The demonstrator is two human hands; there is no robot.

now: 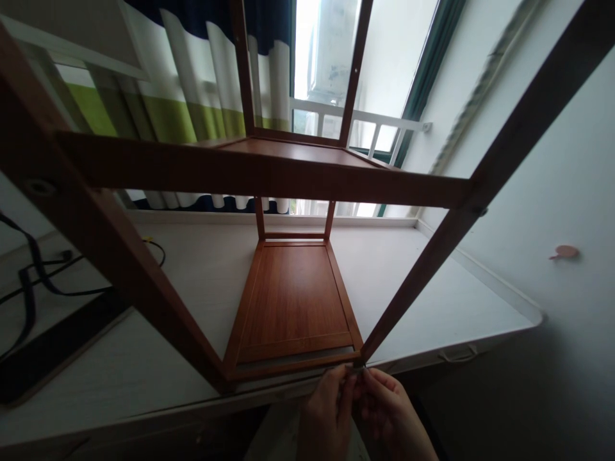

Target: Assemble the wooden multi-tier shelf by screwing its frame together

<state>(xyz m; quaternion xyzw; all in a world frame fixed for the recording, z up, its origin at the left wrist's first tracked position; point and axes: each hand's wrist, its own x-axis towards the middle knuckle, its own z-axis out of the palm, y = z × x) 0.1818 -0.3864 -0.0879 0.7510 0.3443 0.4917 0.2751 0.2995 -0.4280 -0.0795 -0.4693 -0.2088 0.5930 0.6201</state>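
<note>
A reddish-brown wooden shelf frame (pixel 269 168) stands on the white desk, with a panelled board (pixel 295 294) at its lower level. My left hand (pixel 329 403) and my right hand (pixel 387 406) meet at the frame's near right lower corner, by the foot of the right post (pixel 413 282). Fingers of both hands are pinched together around something small at that corner. It is too small and dark to make out. A bolt head (pixel 41 187) shows on the left post, and another fastener (pixel 482 211) sits on the right post.
The white desk (pixel 192 256) has a drawer handle (pixel 459 354) at its front edge. Black cables (pixel 33 269) and a long dark object (pixel 62 342) lie at left. A striped curtain (pixel 182 96) hangs behind; a pink hook (pixel 565 251) is on the right wall.
</note>
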